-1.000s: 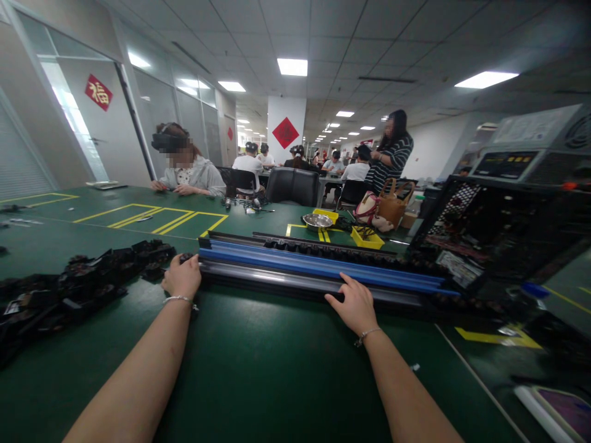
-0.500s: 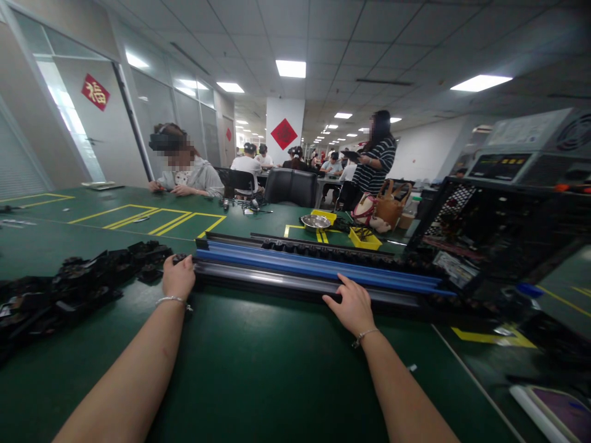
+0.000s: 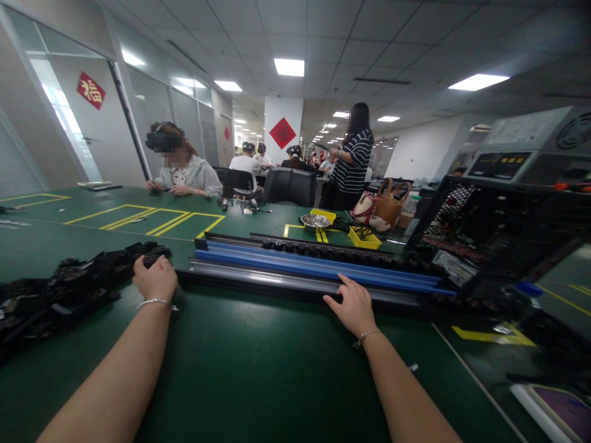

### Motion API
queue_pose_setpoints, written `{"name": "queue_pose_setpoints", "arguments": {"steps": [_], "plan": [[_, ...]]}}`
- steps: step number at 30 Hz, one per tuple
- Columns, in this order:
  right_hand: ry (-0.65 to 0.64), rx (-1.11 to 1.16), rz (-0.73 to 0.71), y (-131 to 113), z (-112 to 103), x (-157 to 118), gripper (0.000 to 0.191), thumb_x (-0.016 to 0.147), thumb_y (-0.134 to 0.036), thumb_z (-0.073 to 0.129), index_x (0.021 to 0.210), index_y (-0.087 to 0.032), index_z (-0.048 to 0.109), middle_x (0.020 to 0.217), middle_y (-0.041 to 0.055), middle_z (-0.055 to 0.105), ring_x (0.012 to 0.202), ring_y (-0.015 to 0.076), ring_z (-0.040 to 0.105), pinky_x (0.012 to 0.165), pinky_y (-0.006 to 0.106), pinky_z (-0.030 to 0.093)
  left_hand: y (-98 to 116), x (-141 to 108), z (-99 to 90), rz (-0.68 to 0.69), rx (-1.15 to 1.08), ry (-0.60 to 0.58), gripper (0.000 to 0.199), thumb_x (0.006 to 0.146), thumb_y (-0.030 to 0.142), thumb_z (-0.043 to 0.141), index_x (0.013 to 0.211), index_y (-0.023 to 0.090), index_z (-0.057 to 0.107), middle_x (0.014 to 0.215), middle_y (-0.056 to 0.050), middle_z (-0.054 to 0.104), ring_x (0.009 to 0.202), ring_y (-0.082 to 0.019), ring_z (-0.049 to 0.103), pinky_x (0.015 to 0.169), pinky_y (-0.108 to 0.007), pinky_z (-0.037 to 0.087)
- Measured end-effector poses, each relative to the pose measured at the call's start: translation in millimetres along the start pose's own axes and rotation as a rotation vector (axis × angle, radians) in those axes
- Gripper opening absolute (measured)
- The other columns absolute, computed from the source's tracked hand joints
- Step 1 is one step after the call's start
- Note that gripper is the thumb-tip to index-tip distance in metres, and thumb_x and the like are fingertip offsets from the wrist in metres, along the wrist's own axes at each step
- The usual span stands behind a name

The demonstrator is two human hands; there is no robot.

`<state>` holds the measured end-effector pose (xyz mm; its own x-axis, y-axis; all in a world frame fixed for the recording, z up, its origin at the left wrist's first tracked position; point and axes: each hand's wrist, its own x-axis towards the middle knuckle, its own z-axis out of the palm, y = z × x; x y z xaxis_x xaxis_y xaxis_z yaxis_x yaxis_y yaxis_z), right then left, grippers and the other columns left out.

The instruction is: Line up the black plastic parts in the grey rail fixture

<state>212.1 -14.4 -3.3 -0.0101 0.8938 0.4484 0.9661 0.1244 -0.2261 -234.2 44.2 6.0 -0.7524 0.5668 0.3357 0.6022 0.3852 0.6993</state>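
My left hand (image 3: 156, 280) is closed around a small black part (image 3: 151, 261), partly hidden by the fingers, just off the left end of a long dark rail (image 3: 258, 278) with a shiny grey face. A thin dark strip shows between that hand and the rail's end. On the rail's right half rests my right hand (image 3: 354, 306), its thumb at the front edge and fingers over the top, gripping it. Directly behind lies a long blue rail (image 3: 295, 261). Left of my left hand spreads a heap of black parts (image 3: 78, 283).
Behind the rails stand a metal bowl (image 3: 314, 221) and a yellow tray (image 3: 364, 239). An open computer case (image 3: 466, 227) sits at the right, a phone (image 3: 561, 409) near the front right corner. Across the green table (image 3: 258, 375) a person (image 3: 184, 175) sits; another (image 3: 353, 157) stands farther back.
My left hand has moved left, away from the rail's end, with the black part in it. My right hand stays on the rail. The standing person has shifted left.
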Motion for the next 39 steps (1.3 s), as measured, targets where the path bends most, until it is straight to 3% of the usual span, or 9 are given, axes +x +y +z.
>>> {"name": "queue_pose_setpoints", "arguments": {"steps": [3,6,10,18,23,32,36,39], "plan": [[0.004,0.011,-0.002,1,1,0,0.032,0.076,-0.052,0.053,0.071,-0.02,0.054,0.134,0.0076,0.049,0.12,0.0263,0.043,0.1,0.046,0.029,-7,1,-11.9,0.022,0.044,0.165,0.043,0.085,0.043,0.037,0.108,0.018,0.062,0.141,-0.01,0.034,0.119,-0.038,0.035,0.093,-0.058,0.034],[0.007,0.018,-0.002,1,1,-1,0.031,0.075,-0.052,0.053,0.071,-0.021,0.054,0.134,0.0077,0.049,0.12,0.0265,0.043,0.1,0.047,0.029,-16,4,-17.1,0.074,0.116,0.24,0.04,0.084,0.042,0.039,0.102,0.016,0.065,0.14,-0.013,0.034,0.127,-0.039,0.026,0.098,-0.063,0.024],[0.0,0.018,0.006,0,0,-1,0.032,0.075,-0.053,0.052,0.07,-0.021,0.053,0.134,0.0076,0.049,0.12,0.027,0.043,0.1,0.047,0.029,-24,7,-14.3,-0.011,0.166,0.196,0.042,0.082,0.043,0.041,0.102,0.014,0.063,0.142,-0.017,0.03,0.134,-0.039,0.016,0.101,-0.065,0.014],[0.005,0.011,0.003,0,0,-1,0.03,0.075,-0.051,0.053,0.071,-0.021,0.053,0.134,0.0077,0.049,0.12,0.027,0.043,0.1,0.047,0.03,-33,20,-7.6,-0.178,0.239,0.09,0.057,0.076,0.046,0.044,0.113,0.005,0.058,0.146,-0.026,0.019,0.136,-0.041,0.004,0.104,-0.062,0.012],[-0.008,0.01,0.005,-1,-2,-2,0.03,0.076,-0.051,0.053,0.073,-0.021,0.054,0.134,0.0071,0.049,0.121,0.0262,0.043,0.101,0.047,0.029,-37,23,-7.5,-0.178,0.235,0.107,0.054,0.073,0.044,0.048,0.111,0.007,0.06,0.15,-0.023,0.009,0.137,-0.04,-0.001,0.103,-0.063,0.013],[0.009,0.014,-0.023,-1,-3,-2,0.029,0.076,-0.049,0.053,0.072,-0.021,0.055,0.129,0.009,0.053,0.121,0.026,0.044,0.099,0.046,0.031,-20,8,-20.0,-0.164,0.195,0.091,0.049,0.074,0.039,0.051,0.111,0.009,0.061,0.15,-0.023,0.008,0.138,-0.039,0.0,0.104,-0.063,0.009],[0.007,0.014,-0.026,-1,-3,-3,0.028,0.077,-0.048,0.052,0.072,-0.021,0.056,0.129,0.0088,0.053,0.12,0.026,0.044,0.099,0.046,0.031,-17,4,-18.7,-0.065,0.153,0.132,0.046,0.075,0.037,0.05,0.112,0.011,0.06,0.15,-0.021,0.011,0.138,-0.039,0.0,0.103,-0.065,0.009],[0.006,0.018,-0.025,-2,-4,-3,0.028,0.077,-0.048,0.052,0.074,-0.021,0.057,0.13,0.0084,0.053,0.121,0.026,0.044,0.099,0.046,0.031,-5,-5,-17.4,0.153,0.088,0.193,0.045,0.077,0.032,0.049,0.115,0.01,0.057,0.149,-0.022,0.018,0.137,-0.04,0.006,0.104,-0.065,0.01]]}}
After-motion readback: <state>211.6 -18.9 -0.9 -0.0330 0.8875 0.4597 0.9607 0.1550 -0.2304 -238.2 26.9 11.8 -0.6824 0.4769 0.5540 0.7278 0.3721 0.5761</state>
